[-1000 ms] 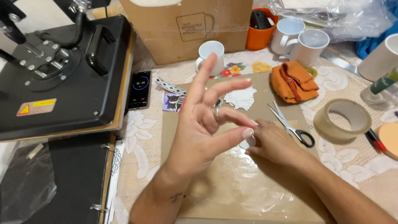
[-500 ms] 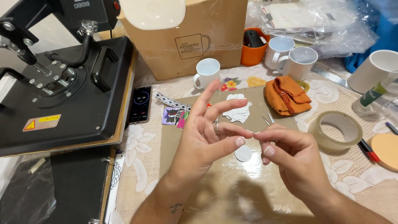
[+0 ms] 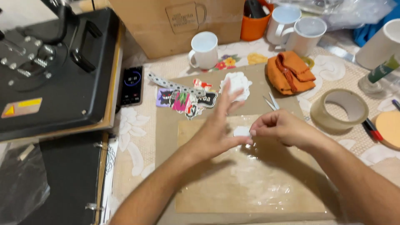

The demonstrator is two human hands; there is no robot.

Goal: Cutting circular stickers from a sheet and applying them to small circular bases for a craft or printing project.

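My left hand (image 3: 216,129) and my right hand (image 3: 283,127) meet over a brown board (image 3: 250,183) covered with shiny clear film. Between their fingertips is a small round white piece (image 3: 241,131), pinched by my right thumb and forefinger and touched by my left fingers, whose other fingers are spread and blurred. Behind the hands lie several colourful stickers (image 3: 187,100) and a white cut-out shape (image 3: 236,83). The scissors (image 3: 270,101) show only their tips beyond my right hand.
A black heat press (image 3: 54,71) fills the left, with a phone (image 3: 132,85) beside it. White mugs (image 3: 205,50), an orange cup (image 3: 254,21), an orange pouch (image 3: 289,73), a tape roll (image 3: 339,110), a cardboard box (image 3: 175,25) and markers (image 3: 373,129) ring the board.
Both hands have dropped lower toward the board with the white piece. My left hand has turned from upright with raised fingers to flatter. The view has tilted down.
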